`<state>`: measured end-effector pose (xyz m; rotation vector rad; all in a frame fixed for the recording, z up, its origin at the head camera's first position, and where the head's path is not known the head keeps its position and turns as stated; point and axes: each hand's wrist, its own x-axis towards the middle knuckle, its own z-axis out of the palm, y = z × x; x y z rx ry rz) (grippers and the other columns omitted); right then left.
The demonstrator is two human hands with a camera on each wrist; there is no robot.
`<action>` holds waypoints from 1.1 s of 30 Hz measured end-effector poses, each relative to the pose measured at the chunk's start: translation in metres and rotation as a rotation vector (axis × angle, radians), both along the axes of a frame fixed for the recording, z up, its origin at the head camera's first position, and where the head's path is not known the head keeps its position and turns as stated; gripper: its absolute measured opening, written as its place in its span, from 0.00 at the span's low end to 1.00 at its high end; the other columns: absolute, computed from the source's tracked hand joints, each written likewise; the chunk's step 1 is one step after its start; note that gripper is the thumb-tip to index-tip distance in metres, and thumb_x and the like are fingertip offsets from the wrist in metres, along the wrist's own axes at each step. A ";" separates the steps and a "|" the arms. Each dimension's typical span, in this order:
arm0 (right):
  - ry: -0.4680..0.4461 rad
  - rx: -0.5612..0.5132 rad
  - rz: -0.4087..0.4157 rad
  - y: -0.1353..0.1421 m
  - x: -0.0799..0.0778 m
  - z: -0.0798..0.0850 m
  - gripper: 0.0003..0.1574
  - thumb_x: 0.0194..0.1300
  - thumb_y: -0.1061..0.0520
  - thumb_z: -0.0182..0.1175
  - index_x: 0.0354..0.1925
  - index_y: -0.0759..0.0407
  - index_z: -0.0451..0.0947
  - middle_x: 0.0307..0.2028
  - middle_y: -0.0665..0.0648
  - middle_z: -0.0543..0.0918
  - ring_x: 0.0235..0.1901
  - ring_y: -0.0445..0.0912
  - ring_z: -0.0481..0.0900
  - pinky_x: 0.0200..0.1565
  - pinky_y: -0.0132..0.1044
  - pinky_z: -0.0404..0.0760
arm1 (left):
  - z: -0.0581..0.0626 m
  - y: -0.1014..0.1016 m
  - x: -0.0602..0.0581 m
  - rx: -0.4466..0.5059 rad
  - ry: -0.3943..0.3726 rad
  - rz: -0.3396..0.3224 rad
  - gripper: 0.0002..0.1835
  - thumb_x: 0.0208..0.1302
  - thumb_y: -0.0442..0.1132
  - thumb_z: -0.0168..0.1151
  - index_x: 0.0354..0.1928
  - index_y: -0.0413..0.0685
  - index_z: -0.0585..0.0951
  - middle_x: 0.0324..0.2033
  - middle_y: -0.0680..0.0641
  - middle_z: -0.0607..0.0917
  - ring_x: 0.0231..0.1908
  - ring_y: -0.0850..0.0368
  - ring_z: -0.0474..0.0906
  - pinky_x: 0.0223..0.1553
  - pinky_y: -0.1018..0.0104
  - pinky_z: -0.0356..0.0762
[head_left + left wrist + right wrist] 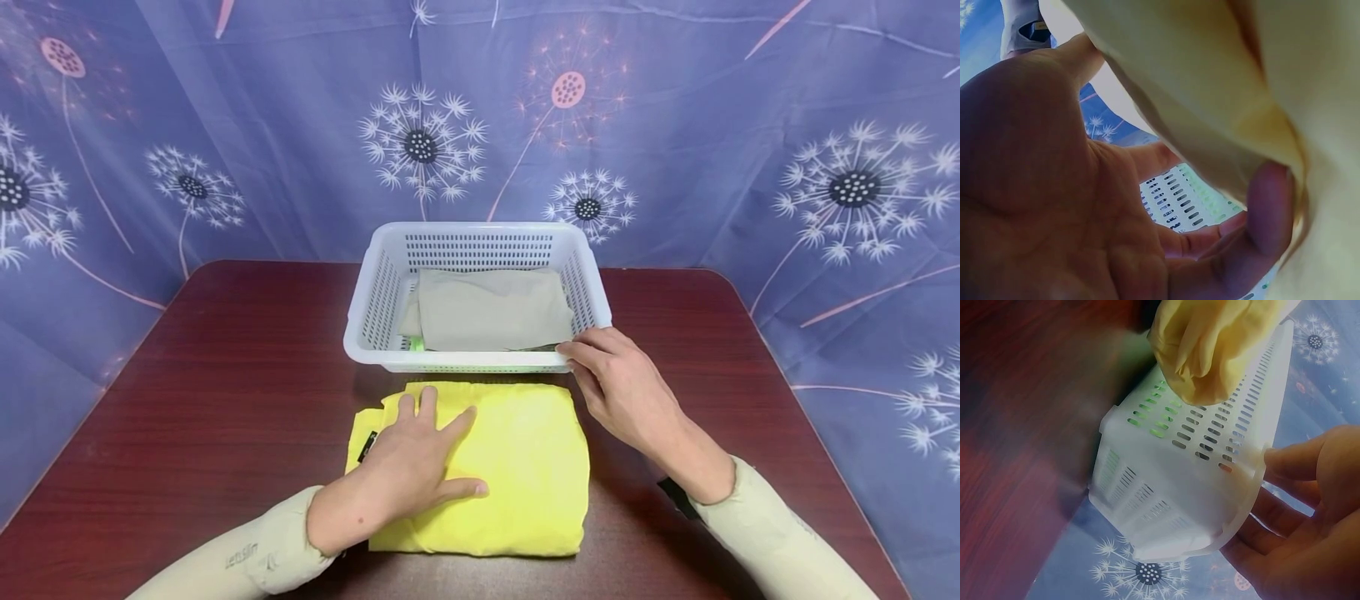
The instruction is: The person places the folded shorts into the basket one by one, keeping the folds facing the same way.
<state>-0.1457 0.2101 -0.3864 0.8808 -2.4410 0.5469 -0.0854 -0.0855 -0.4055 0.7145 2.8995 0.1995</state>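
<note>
A folded bright yellow garment (pixel 525 467) with a small black label lies in front of a white plastic basket (pixel 480 360). My left hand (pixel 408 462) rests on the left part of the garment with spread fingers. In the left wrist view, the fingertips (pixel 1271 194) touch the pale yellow fabric and the palm stands apart from it. My right hand (pixel 630 392) grips the basket's rim at the near right corner. The right wrist view shows its thumb (pixel 1294 459) against the rim and the other fingers partly behind it.
Inside the basket lies a folded grey cloth (pixel 491 312), with a bit of bright green (pixel 416 342) under it. A dark red wooden table (pixel 225 375) bears everything. Blue fabric (pixel 300 125) printed with dandelions hangs behind and at both sides.
</note>
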 end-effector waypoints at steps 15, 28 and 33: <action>0.017 -0.006 0.007 -0.001 0.000 0.000 0.13 0.65 0.70 0.69 0.47 0.62 0.88 0.42 0.56 0.87 0.44 0.53 0.82 0.50 0.51 0.84 | -0.005 0.005 0.000 -0.020 0.028 0.012 0.51 0.59 0.80 0.62 0.79 0.60 0.70 0.63 0.29 0.67 0.59 0.29 0.69 0.22 0.60 0.80; 0.010 -0.006 0.019 0.001 -0.001 0.000 0.14 0.64 0.70 0.70 0.48 0.63 0.88 0.43 0.57 0.87 0.44 0.53 0.82 0.49 0.52 0.84 | -0.006 0.005 0.000 -0.027 0.056 0.026 0.52 0.56 0.81 0.63 0.78 0.63 0.71 0.61 0.31 0.69 0.58 0.32 0.70 0.22 0.58 0.79; -0.005 -0.017 0.021 0.001 0.000 0.001 0.15 0.63 0.70 0.71 0.49 0.63 0.88 0.44 0.56 0.87 0.44 0.53 0.82 0.48 0.52 0.84 | -0.007 0.003 0.001 -0.003 0.076 0.029 0.53 0.54 0.81 0.65 0.77 0.63 0.72 0.61 0.32 0.70 0.57 0.33 0.72 0.23 0.57 0.80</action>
